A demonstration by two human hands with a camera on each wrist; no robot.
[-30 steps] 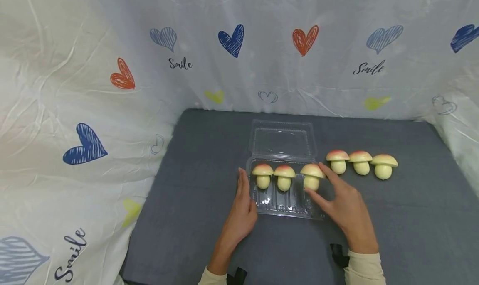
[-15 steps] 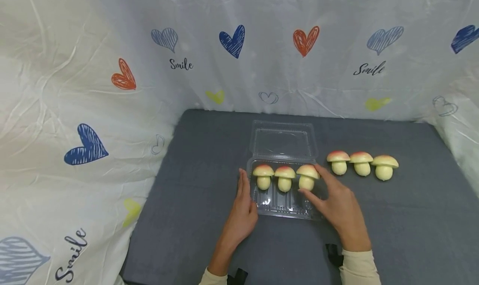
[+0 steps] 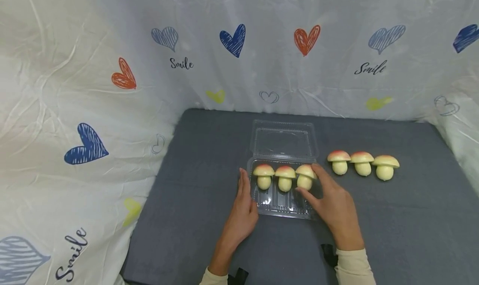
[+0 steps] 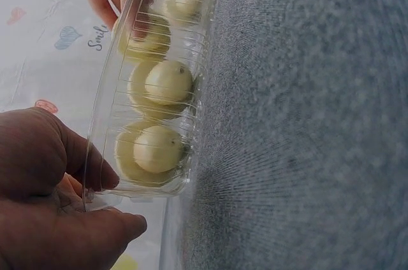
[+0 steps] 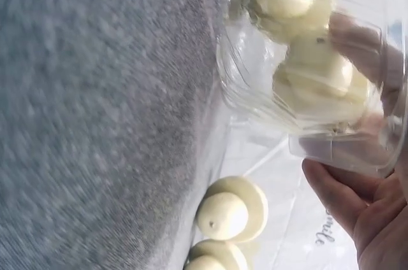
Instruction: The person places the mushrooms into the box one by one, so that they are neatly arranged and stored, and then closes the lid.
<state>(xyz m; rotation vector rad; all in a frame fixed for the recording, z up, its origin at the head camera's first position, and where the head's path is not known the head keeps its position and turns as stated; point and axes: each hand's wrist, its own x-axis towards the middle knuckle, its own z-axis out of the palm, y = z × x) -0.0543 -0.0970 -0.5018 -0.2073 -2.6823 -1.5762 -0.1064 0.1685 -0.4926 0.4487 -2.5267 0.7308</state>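
A clear plastic clamshell container (image 3: pixel 267 210) lies with its lid (image 3: pixel 283 137) folded back. Two pale yellow mushrooms with reddish cap tops, a left one (image 3: pixel 263 179) and a middle one (image 3: pixel 285 181), sit side by side in its base. My right hand (image 3: pixel 334 208) pinches a third mushroom (image 3: pixel 304 179) between thumb and fingers, inside the base at the right of the row. At the container's front left corner is my left hand (image 3: pixel 241 210). Its fingers lie along the left side, and in the left wrist view the corner is between thumb (image 4: pixel 95 171) and fingers.
Right of the container, three more mushrooms stand in a row on the grey table (image 3: pixel 194 173): a near one (image 3: pixel 339 162), a central one (image 3: pixel 362 164) and an outer one (image 3: pixel 385 168). A white curtain (image 3: pixel 269 77) with printed hearts borders the back and left.
My right hand has moved left with the mushroom it pinches, bringing it up beside the middle one; that mushroom now tilts slightly. My left hand and the container have stayed put.
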